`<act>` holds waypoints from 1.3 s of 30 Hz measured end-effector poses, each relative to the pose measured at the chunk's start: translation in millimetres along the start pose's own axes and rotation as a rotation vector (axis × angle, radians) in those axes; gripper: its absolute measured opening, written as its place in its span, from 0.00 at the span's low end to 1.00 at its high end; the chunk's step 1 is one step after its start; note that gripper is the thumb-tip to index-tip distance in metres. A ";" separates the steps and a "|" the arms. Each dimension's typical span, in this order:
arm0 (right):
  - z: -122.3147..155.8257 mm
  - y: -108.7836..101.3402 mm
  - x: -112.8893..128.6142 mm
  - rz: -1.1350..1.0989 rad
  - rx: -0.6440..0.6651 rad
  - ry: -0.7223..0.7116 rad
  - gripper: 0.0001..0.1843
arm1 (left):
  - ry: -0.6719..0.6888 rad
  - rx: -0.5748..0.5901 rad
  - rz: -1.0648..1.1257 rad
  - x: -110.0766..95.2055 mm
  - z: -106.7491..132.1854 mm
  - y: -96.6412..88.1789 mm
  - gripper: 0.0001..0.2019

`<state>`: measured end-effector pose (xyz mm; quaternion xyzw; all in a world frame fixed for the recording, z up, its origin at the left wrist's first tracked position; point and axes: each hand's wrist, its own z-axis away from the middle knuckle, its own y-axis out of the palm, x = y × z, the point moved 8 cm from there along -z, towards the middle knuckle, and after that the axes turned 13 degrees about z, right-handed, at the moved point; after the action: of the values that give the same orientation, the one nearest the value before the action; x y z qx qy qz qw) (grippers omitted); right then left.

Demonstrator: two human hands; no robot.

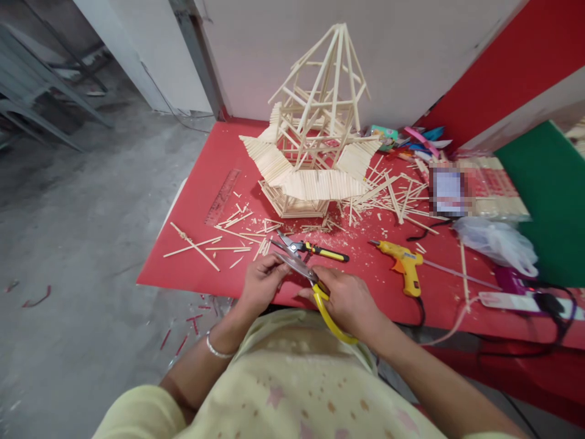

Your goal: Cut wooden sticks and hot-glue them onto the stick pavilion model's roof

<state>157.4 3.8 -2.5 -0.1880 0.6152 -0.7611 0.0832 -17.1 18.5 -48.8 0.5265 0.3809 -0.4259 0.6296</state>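
My right hand [348, 300] is closed round the yellow handles of a pair of scissors [305, 274], whose blades point left toward my left hand. My left hand [262, 281] pinches something small at the blade tips; I cannot make out what it is. Both hands hover over the near edge of the red table [201, 201]. Just beyond them lie pliers [311, 247] with black-and-yellow handles. A tall model built of wooden sticks [315, 140] stands at the back of the table.
A yellow glue gun [404, 263] lies right of my hands, its cord running off the edge. Loose sticks [214, 241] and offcuts scatter the table, with a ruler [222, 196] at left. A plastic bag [498, 241], power strip [525, 300] and green board [553, 195] sit at right.
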 end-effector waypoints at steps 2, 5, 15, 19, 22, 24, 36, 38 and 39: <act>0.9 0.8 -6.4 -0.068 -0.035 0.020 0.24 | -0.035 -0.018 0.058 0.9 -1.2 -0.8 0.11; 0.3 -6.2 -13.7 -0.121 -0.089 0.038 0.25 | -0.053 -0.034 0.101 -1.2 -3.6 -2.3 0.13; -7.7 -16.9 1.4 -0.071 -0.073 -0.089 0.33 | 0.117 0.109 -0.037 -18.4 -7.7 7.6 0.10; -8.0 -15.8 2.4 -0.088 -0.062 -0.093 0.30 | 0.149 0.130 -0.086 -19.3 -7.3 5.8 0.10; -8.9 -17.2 2.9 -0.120 -0.061 -0.101 0.29 | 0.152 0.116 -0.110 -17.5 -8.0 2.6 0.10; -9.2 -16.9 2.8 -0.141 -0.064 -0.105 0.28 | 0.150 0.113 -0.108 -15.9 -8.8 2.0 0.10; -4.6 -9.3 1.0 -0.202 -0.087 -0.084 0.22 | 0.117 0.146 -0.067 -15.8 -9.1 8.8 0.11; -4.0 -5.6 -0.2 -0.216 -0.081 -0.073 0.21 | 0.070 0.152 -0.028 -13.1 -8.8 11.8 0.12; -4.1 -4.4 -1.6 -0.220 -0.077 -0.065 0.21 | 0.053 0.150 -0.007 -12.4 -8.8 13.1 0.12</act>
<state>157.8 9.1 0.7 -0.2821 0.6166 -0.7349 0.0118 -9.3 30.0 -34.3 0.5820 0.3664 -0.4411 0.5766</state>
